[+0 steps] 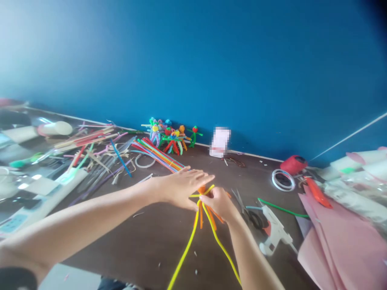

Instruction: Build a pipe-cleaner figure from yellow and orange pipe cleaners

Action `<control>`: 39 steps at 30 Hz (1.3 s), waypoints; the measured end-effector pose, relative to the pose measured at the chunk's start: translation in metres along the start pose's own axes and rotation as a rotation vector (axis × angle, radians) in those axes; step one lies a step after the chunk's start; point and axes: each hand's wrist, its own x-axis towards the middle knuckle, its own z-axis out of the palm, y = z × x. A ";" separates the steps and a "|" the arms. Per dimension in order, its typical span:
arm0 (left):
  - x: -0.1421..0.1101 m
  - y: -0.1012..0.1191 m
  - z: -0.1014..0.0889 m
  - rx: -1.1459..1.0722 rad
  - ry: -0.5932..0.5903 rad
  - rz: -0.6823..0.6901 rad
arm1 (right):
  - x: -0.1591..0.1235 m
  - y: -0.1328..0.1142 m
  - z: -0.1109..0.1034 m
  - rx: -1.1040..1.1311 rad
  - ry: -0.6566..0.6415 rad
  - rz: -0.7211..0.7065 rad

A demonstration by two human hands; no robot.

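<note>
My right hand (pixel 220 203) is closed around the middle of a small orange pipe-cleaner figure, pinching it together with yellow pipe cleaner. The orange head (pixel 202 189) shows between my hands, and the orange strands (pixel 213 219) hang below. Two long yellow pipe cleaner ends (pixel 188 247) run down toward me, while shorter yellow ends stick out near the head. My left hand (pixel 183 186) reaches over from the left with fingers stretched out and thumb apart. It is right beside the figure; whether it touches a yellow end is hard to make out.
Finished pipe-cleaner figures (pixel 173 139) stand by the blue wall, near a bundle of coloured pipe cleaners (pixel 157 153). Scissors (pixel 240 199), a white glue gun (pixel 276 233) and pink sheets (pixel 338 237) lie right. Loose strips (pixel 102 161) clutter the left.
</note>
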 end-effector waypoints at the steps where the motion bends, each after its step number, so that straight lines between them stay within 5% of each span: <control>1: 0.009 0.000 0.009 -0.031 -0.007 -0.009 | 0.000 0.000 0.002 -0.022 -0.022 -0.015; 6: 0.033 -0.010 0.020 -0.218 -0.166 -0.018 | 0.005 0.003 0.007 -0.038 -0.090 -0.053; 12: 0.032 -0.022 0.029 -0.407 -0.102 -0.061 | 0.000 -0.003 -0.007 0.212 -0.220 0.085; 18: 0.025 -0.033 0.050 -0.809 -0.127 -0.166 | -0.019 -0.004 -0.040 0.361 -0.100 0.153; 23: 0.019 -0.035 0.061 -1.152 -0.083 -0.397 | -0.035 0.009 -0.053 0.265 0.105 0.074; 28: 0.014 -0.035 0.073 -1.442 0.034 -0.534 | -0.049 0.022 -0.039 0.089 0.267 0.019; 39: 0.011 -0.024 0.089 -1.496 0.115 -0.521 | -0.053 0.005 -0.017 -0.298 0.104 -0.211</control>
